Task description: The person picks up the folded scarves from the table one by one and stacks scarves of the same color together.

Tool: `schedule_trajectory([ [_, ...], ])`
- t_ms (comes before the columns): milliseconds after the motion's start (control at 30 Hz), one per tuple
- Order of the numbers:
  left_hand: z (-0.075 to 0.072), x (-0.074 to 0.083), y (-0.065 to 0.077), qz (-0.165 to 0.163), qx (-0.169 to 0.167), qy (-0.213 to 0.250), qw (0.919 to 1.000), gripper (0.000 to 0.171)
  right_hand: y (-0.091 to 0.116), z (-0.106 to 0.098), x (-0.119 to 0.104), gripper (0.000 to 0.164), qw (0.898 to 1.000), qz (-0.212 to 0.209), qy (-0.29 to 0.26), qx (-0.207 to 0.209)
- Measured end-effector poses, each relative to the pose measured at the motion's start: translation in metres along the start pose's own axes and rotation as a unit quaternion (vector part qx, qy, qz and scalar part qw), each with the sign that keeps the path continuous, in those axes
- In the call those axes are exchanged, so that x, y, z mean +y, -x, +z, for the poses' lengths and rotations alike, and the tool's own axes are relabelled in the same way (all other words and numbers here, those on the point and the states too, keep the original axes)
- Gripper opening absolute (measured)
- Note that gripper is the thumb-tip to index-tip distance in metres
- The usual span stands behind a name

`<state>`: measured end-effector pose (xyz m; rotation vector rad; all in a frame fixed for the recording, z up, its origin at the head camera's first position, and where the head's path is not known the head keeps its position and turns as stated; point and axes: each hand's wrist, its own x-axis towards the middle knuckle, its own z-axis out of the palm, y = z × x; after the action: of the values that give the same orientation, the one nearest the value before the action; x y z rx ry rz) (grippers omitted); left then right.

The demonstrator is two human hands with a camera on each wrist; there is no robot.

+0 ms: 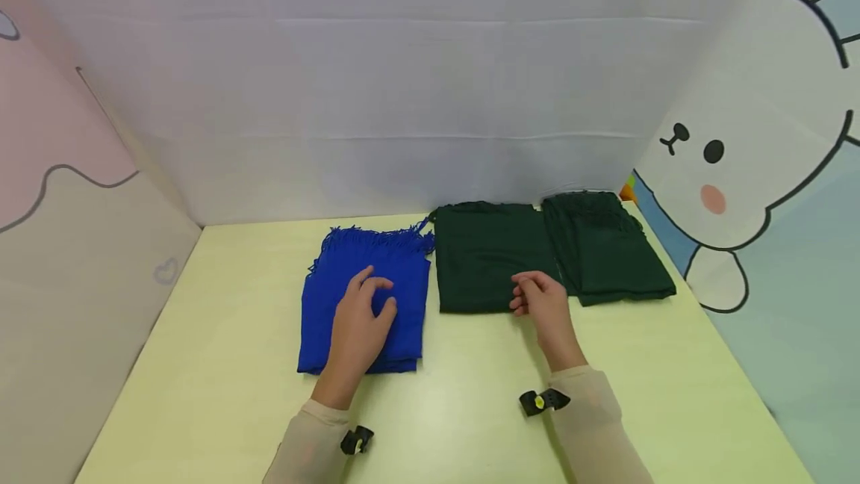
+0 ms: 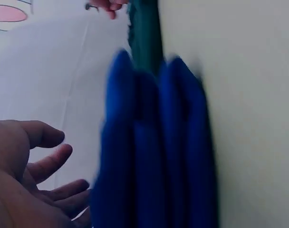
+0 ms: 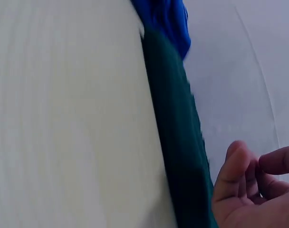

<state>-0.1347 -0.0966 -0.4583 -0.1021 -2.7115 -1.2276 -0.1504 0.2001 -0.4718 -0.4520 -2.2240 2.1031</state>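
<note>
A folded blue scarf (image 1: pixel 366 260) with a fringe along its far edge lies on the left part of the table. Over it hovers my left hand (image 1: pixel 359 320), its thumb and fingers spread and holding nothing; in the left wrist view the hand (image 2: pixel 35 180) is beside the scarf's thick folded layers (image 2: pixel 154 156). Right of the blue scarf is a folded dark green scarf (image 1: pixel 490 256). My right hand (image 1: pixel 544 305) is above that scarf's near right corner, fingers loosely curled with nothing between them. The right wrist view shows this hand (image 3: pixel 254 185) above the green scarf's edge (image 3: pixel 175 128).
Another folded dark green fringed scarf (image 1: pixel 621 260) lies at the right, against the first green one. A pale yellow table (image 1: pixel 235 334) bears them all. White sheeting (image 1: pixel 403 95) hangs behind it, and a cartoon-printed curtain (image 1: pixel 759 193) covers the right side.
</note>
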Motion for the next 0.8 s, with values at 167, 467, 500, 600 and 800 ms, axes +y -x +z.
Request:
schedule_trajectory([
  [167,0.021,0.022,-0.012,-0.048,-0.073,0.165,0.9825,0.027,-0.009,-0.032,0.006,0.030,0.991,-0.008,0.097,0.088],
  [467,0.055,0.039,-0.028,-0.182,-0.141,0.282,0.9313,0.048,-0.012,-0.052,0.003,0.042,0.961,0.009,0.268,0.074],
  [500,0.058,0.040,-0.029,-0.190,-0.141,0.305,0.9224,0.049,-0.012,-0.053,0.002,0.044,0.960,0.016,0.270,0.068],
  [600,0.065,0.042,-0.032,-0.214,-0.144,0.366,0.8942,0.054,-0.013,-0.057,-0.001,0.048,0.958,0.032,0.278,0.062],
  [800,0.076,0.046,-0.036,-0.277,-0.141,0.405,0.8600,0.059,-0.015,-0.057,-0.004,0.056,0.954,0.061,0.292,0.046],
])
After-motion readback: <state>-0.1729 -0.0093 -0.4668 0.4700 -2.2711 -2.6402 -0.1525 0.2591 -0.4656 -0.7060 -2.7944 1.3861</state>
